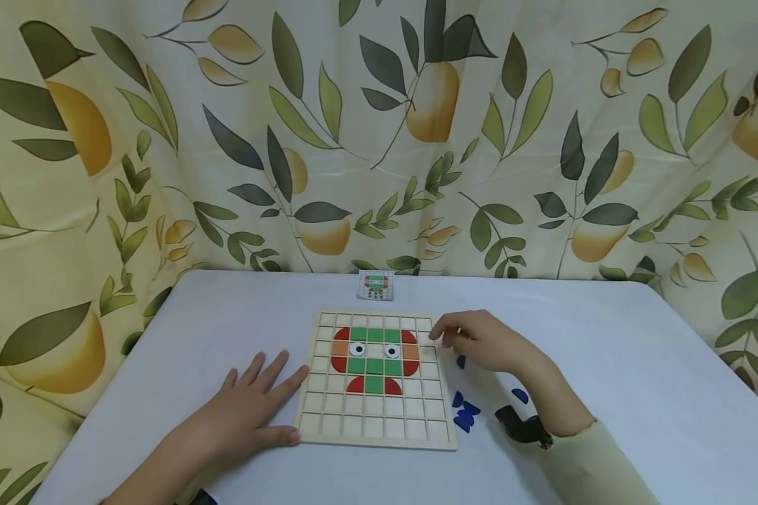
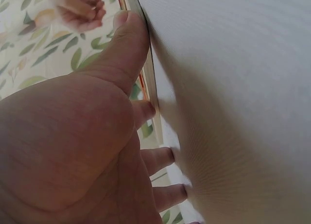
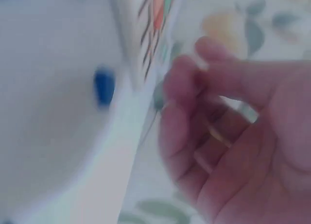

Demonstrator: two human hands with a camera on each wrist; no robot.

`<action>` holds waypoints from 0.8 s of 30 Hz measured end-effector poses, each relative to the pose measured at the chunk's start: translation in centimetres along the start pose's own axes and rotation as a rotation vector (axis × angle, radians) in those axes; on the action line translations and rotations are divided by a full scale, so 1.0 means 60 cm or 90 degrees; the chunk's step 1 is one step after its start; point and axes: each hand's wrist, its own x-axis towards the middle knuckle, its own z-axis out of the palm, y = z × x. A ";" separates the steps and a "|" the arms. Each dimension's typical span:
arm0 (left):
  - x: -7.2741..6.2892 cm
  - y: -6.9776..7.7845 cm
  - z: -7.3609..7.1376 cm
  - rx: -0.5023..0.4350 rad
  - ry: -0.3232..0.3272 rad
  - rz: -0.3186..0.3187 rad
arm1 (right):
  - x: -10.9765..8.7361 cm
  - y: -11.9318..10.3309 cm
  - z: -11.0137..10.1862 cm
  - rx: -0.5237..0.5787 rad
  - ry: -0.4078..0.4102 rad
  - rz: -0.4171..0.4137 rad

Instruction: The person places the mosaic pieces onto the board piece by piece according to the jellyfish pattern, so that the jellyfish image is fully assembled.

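Note:
A square wooden grid board (image 1: 328,421) lies on the table, bearing red, green and orange pieces and two eye discs (image 1: 357,348). My left hand (image 1: 246,407) is spread flat at its left side, the thumb at the near left corner and the forefinger against the edge. In the left wrist view the thumb (image 2: 129,44) presses along the board's side. Over the board's right edge hovers my right hand (image 1: 480,339), fingers loosely bent; nothing shows between them. The right wrist view, blurred, has the thumb near the bent fingers (image 3: 175,127). Below that hand is a blue piece (image 1: 461,361).
Several blue half-round pieces (image 1: 464,415) lie right of the board, with another blue piece (image 1: 520,395) farther right by the dark wrist strap (image 1: 523,428). Behind the board stands a small picture card (image 1: 375,285). A leaf-patterned curtain (image 1: 379,175) hangs behind the white table.

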 end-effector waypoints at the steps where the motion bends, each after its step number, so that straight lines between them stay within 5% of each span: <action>1: 0.000 0.000 0.000 -0.001 -0.002 -0.001 | -0.004 0.010 -0.005 -0.011 0.009 0.017; 11: -0.003 -0.002 -0.001 0.002 -0.003 0.001 | -0.011 0.052 -0.004 -0.059 -0.046 0.071; 24: -0.003 0.001 -0.002 0.008 0.005 0.008 | -0.004 0.025 0.010 -0.016 -0.026 0.003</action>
